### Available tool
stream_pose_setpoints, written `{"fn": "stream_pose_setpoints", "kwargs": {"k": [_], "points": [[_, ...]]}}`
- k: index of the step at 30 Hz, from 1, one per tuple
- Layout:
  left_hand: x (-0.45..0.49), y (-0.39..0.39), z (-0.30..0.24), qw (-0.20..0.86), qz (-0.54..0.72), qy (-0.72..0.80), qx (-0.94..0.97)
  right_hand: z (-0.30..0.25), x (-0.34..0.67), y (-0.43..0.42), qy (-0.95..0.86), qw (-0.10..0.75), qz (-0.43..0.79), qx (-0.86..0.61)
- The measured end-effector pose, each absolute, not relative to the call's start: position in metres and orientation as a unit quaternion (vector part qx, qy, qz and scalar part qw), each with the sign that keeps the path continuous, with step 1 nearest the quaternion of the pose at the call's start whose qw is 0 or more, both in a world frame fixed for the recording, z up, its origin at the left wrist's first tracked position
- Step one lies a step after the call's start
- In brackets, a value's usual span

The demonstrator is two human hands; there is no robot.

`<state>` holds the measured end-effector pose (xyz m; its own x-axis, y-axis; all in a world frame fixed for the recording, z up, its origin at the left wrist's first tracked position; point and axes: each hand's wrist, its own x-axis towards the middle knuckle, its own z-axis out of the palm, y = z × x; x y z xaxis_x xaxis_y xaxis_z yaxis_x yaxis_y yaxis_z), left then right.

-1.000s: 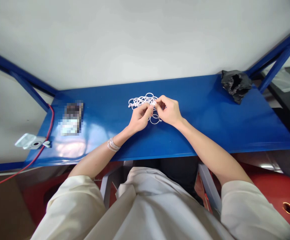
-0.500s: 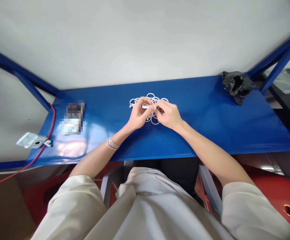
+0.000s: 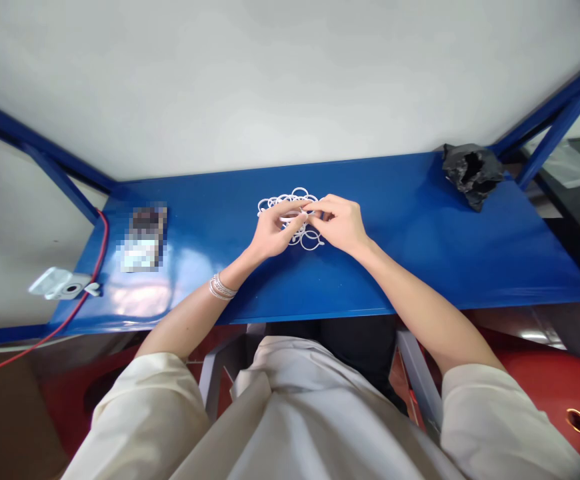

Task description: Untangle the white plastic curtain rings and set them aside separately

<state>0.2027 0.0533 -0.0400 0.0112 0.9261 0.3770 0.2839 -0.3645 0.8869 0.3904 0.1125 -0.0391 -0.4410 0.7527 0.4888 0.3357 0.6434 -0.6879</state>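
A tangled white earphone cable (image 3: pixel 289 200) lies in several loops in the middle of the blue metal table (image 3: pixel 410 247). My left hand (image 3: pixel 275 230) rests over its lower left part, with finger and thumb pinching a strand. My right hand (image 3: pixel 339 223) comes in from the right, its fingertips meeting the left fingers at the centre of the tangle and gripping the cable there. The fingers hide the exact strand and any earbud. Several silver bangles (image 3: pixel 221 287) circle my left wrist.
A pixelated flat object (image 3: pixel 143 238) lies on the table to the left. Beyond it, a white plug (image 3: pixel 63 283) sits by a red cable (image 3: pixel 101 233) at the left edge. A crumpled black plastic bag (image 3: pixel 471 175) lies at the far right. A white wall stands behind.
My fingertips have shifted over the tangle, and the white piece seen between them earlier is now mostly hidden. My right hand sits slightly further right. The loops have shifted a little.
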Motion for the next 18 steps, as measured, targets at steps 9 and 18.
{"fn": "stream_pose_setpoints", "kwargs": {"k": [9,18], "points": [[0.191,0.057,-0.034,0.198,0.499,0.533,0.654,-0.038,0.399,0.129,-0.763,0.421,0.263,-0.416],[0.179,0.063,-0.037,0.177,0.507,0.559,0.632,-0.046,0.402,0.137,-0.760,0.407,0.261,-0.435]]}}
